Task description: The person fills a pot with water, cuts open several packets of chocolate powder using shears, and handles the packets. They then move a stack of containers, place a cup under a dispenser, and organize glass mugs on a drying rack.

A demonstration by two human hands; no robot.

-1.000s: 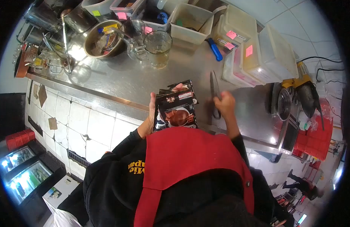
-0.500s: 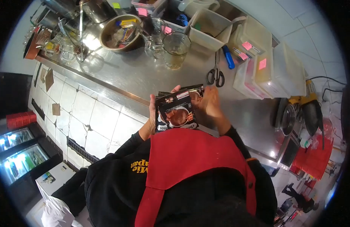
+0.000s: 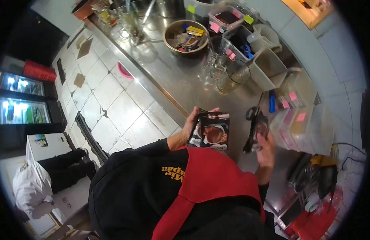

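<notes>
Several black packets [image 3: 213,134] with a chocolate-drink picture are gripped at their left side by my left hand [image 3: 188,129], near the counter's front edge. My right hand [image 3: 265,152] pinches another dark packet [image 3: 258,131], held apart from the rest to the right. Black-handled scissors [image 3: 252,113] lie on the counter just behind that packet, which partly covers them. A blue-handled tool [image 3: 272,101] rests to the right of the scissors. Farther back, a glass jug [image 3: 233,77] stands on the steel counter [image 3: 185,86].
A metal bowl [image 3: 167,38] of sachets stands at the back. Plastic boxes [image 3: 303,128] with pink notes line the right side, pans [image 3: 307,176] below them. Glasses [image 3: 131,26] stand far left on the counter. Beyond the floor tiles, a person in white [image 3: 31,184] is at lower left.
The view has turned, so the counter appears shifted. My right hand has moved right, away from the stack, with one packet in it. My left hand still holds the others.
</notes>
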